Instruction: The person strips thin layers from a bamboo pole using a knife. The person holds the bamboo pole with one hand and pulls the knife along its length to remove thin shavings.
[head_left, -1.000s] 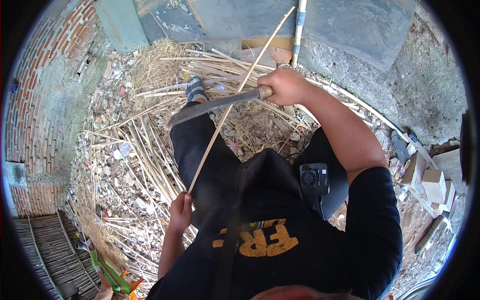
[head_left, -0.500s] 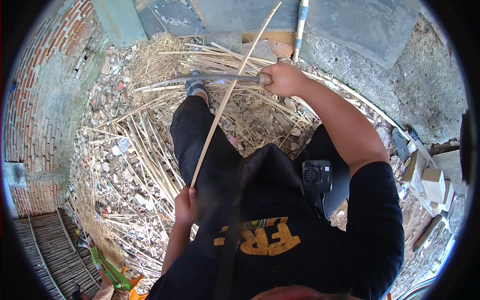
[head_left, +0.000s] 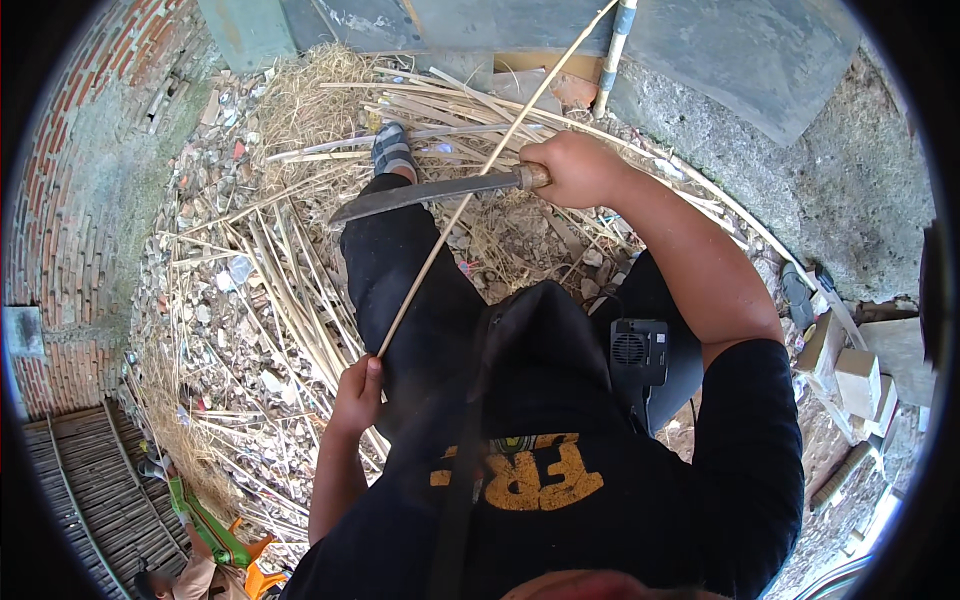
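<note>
A long, slender, pale strip, slightly bowed, slants away from lower left to upper right. Crossing it near mid-length, a machete with a dull grey blade and brownish handle points its tip leftward.

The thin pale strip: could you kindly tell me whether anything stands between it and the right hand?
Yes, the knife does: the right hand grips its handle, and its blade crosses the strip. The left hand holds the strip's near end directly.

A worn brick wall and rough grey wall flank rubble-strewn ground.
</note>
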